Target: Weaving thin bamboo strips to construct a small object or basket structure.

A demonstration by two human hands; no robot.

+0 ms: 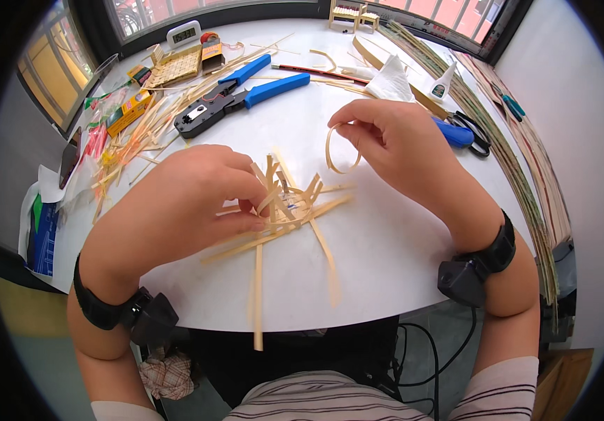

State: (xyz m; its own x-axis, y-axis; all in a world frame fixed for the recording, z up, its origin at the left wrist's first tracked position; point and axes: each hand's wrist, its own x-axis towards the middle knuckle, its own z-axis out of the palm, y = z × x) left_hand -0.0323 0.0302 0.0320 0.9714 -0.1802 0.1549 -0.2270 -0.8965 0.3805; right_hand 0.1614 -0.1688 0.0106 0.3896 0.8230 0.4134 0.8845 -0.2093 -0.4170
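Note:
A small, partly woven piece of pale bamboo strips lies on the white table in front of me. Some of its strips bend upward, while others stretch flat toward the table's near edge. My left hand is at its left side, thumb and fingers pinched on the upright strips. Raised to the right of the weaving, my right hand pinches a thin bamboo strip that curls into a loop below the fingertips. This loop hangs apart from the woven piece. The left fingertips partly cover the strips they grip.
Blue-handled crimping pliers lie beyond my left hand, near loose strips and a woven tray. A glue bottle, scissors and long strip bundles are at the right. A small clock stands far left.

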